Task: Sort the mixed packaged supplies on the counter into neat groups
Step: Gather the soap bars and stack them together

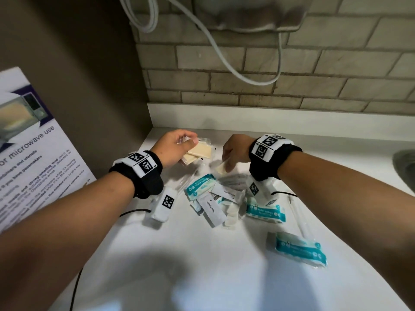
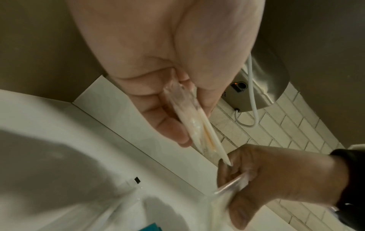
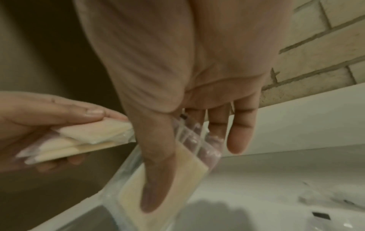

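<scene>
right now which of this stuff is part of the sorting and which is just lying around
Part of the job:
- stack of clear-wrapped cream pads, gripped by the left hand
- single clear-wrapped cream pad, pinched by the right hand
- teal-and-white wipe packets
- white toothpaste sachets

Just there:
- printed microwave notice
- metal wall unit with white cable
- brick-tile wall

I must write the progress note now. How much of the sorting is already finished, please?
Done: only a start. The left hand holds a small stack of cream packets, one group being gathered. In hand: the right hand pinches one more cream packet, near that stack. Left: the teal wipe packs and toothpaste sachets lie mixed on the counter, with no neat group laid down.
</scene>
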Tool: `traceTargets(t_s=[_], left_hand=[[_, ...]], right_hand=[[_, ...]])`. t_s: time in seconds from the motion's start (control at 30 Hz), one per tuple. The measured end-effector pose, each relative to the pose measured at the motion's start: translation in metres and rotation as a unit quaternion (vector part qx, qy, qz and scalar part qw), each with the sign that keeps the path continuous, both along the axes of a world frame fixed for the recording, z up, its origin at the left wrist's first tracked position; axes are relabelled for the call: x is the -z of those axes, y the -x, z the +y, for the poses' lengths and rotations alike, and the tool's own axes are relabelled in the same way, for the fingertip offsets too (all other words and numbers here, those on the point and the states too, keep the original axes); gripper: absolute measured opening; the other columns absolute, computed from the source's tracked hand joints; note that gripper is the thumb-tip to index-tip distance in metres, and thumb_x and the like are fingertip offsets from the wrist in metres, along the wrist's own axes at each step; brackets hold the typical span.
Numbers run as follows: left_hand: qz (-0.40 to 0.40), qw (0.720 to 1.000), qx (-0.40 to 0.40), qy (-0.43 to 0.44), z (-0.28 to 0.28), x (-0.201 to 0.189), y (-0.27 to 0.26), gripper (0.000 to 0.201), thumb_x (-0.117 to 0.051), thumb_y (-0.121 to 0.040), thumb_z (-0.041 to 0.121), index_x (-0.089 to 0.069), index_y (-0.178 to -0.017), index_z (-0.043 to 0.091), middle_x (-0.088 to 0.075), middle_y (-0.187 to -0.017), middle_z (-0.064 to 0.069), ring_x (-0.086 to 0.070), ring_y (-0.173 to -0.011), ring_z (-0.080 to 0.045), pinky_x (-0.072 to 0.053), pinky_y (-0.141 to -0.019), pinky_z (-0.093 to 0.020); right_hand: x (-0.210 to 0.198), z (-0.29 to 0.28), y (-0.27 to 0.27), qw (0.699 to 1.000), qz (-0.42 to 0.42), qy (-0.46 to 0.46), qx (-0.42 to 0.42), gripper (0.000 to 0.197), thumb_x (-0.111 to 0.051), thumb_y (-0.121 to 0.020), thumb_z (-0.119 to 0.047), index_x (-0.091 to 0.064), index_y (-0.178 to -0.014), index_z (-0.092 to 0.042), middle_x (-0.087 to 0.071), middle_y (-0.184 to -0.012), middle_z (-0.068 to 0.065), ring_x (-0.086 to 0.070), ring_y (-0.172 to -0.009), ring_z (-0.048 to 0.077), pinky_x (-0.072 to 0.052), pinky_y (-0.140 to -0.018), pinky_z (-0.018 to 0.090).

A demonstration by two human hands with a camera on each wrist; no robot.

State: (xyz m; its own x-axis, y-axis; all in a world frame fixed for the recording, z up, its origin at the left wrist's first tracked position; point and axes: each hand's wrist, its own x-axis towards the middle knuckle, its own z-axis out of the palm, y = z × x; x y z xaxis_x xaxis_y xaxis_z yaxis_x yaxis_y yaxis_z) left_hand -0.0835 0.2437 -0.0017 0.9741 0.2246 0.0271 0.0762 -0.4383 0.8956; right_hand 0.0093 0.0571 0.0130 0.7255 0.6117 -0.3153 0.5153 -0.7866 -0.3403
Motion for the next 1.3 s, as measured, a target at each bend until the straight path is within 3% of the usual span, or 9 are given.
traceTargets(t_s=[0.07, 0.2, 0.37, 0.47, 0.6, 0.8, 0.93, 1.17, 1.3], left_hand=[[-0.022, 1.000, -0.015, -0.006, -0.005, -0.001, 0.006, 0.026, -0.059, -0.095, 0.026, -0.063, -0.119, 0.019, -0.060, -0.119, -0.005, -0.061, -0.077, -0.010, -0.053, -0.048, -0.016], [-0.013, 1.000, 0.025, 0.005, -0.025, 0.003, 0.022, 0.033, -0.060, -0.095, 0.023, -0.059, -0.128, 0.023, -0.060, -0.123, -0.003, -0.062, -0.087, -0.009, -0.054, -0.058, -0.018], [0.019, 0.995, 0.095, 0.030, -0.061, 0.015, 0.051, 0.030, -0.061, -0.094, 0.024, -0.064, -0.124, 0.024, -0.067, -0.120, 0.000, -0.063, -0.109, -0.016, -0.050, -0.094, -0.030], [0.027, 0.993, 0.111, 0.036, -0.082, 0.018, 0.068, 0.028, -0.057, -0.096, 0.016, -0.062, -0.124, 0.021, -0.067, -0.119, -0.005, -0.065, -0.100, -0.018, -0.053, -0.087, -0.029], [0.051, 0.991, 0.119, 0.033, -0.097, 0.031, 0.090, 0.029, -0.061, -0.093, 0.009, -0.060, -0.114, 0.028, -0.068, -0.113, -0.007, -0.067, -0.096, -0.021, -0.054, -0.083, -0.038], [0.133, 0.968, 0.213, -0.001, -0.111, 0.061, 0.109, 0.039, -0.062, -0.090, 0.005, -0.055, -0.124, 0.023, -0.065, -0.122, -0.004, -0.062, -0.112, -0.022, -0.049, -0.099, -0.043], [0.144, 0.949, 0.266, -0.090, -0.112, 0.068, 0.119, 0.046, -0.052, -0.090, 0.021, -0.048, -0.135, 0.012, -0.061, -0.130, -0.005, -0.056, -0.119, -0.020, -0.041, -0.107, -0.041], [0.188, 0.844, 0.339, -0.370, -0.108, 0.054, 0.134, 0.081, -0.043, -0.076, 0.071, -0.027, -0.146, 0.035, -0.041, -0.130, -0.001, -0.039, -0.121, -0.019, -0.035, -0.106, -0.037], [0.194, 0.855, 0.322, -0.358, -0.105, 0.058, 0.138, 0.070, -0.058, -0.086, 0.049, -0.023, -0.144, 0.032, -0.035, -0.117, 0.005, -0.056, -0.104, -0.021, -0.045, -0.091, -0.033]], right_hand=[[-0.006, -0.010, 0.020, 0.999, 0.019, -0.033, -0.008, 0.025, -0.087, -0.066, -0.017, -0.073, -0.087, -0.018, -0.066, -0.076, -0.010, -0.058, -0.079, 0.010, -0.042, -0.065, 0.019], [-0.016, -0.021, 0.066, 0.994, 0.022, -0.096, -0.038, 0.026, -0.088, -0.064, -0.024, -0.070, -0.081, -0.020, -0.063, -0.074, -0.010, -0.054, -0.070, 0.007, -0.041, -0.066, 0.021], [-0.012, -0.048, 0.093, 0.979, -0.044, -0.196, 0.028, 0.043, -0.092, -0.057, -0.029, -0.057, -0.080, -0.017, -0.059, -0.074, 0.000, -0.051, -0.065, 0.016, -0.040, -0.059, 0.028], [0.000, -0.067, 0.107, 0.976, -0.049, -0.204, 0.053, 0.061, -0.093, -0.056, -0.031, -0.051, -0.099, -0.016, -0.057, -0.092, 0.002, -0.051, -0.073, 0.016, -0.037, -0.056, 0.026], [0.017, -0.086, 0.125, 0.990, -0.003, -0.134, 0.050, 0.103, -0.089, -0.063, -0.036, -0.030, -0.145, -0.019, -0.047, -0.134, 0.007, -0.052, -0.117, 0.024, -0.046, -0.092, 0.034], [0.042, -0.102, 0.154, 0.999, 0.016, -0.007, -0.040, 0.049, -0.075, -0.078, -0.037, -0.055, -0.117, -0.016, -0.066, -0.110, 0.003, -0.062, -0.100, 0.023, -0.050, -0.087, 0.034], [0.056, -0.104, 0.167, 0.998, -0.011, 0.040, -0.053, 0.052, -0.069, -0.081, -0.045, -0.052, -0.119, -0.015, -0.064, -0.107, 0.005, -0.062, -0.098, 0.026, -0.051, -0.084, 0.035], [0.065, -0.095, 0.184, 0.998, -0.024, 0.047, -0.043, 0.049, -0.064, -0.083, -0.035, -0.040, -0.118, -0.010, -0.061, -0.100, 0.007, -0.058, -0.084, 0.025, -0.051, -0.074, 0.037], [0.068, -0.089, 0.186, 0.998, -0.027, 0.037, -0.032, 0.053, -0.061, -0.084, -0.047, -0.040, -0.117, -0.012, -0.057, -0.092, 0.002, -0.056, -0.080, 0.023, -0.051, -0.073, 0.036]])
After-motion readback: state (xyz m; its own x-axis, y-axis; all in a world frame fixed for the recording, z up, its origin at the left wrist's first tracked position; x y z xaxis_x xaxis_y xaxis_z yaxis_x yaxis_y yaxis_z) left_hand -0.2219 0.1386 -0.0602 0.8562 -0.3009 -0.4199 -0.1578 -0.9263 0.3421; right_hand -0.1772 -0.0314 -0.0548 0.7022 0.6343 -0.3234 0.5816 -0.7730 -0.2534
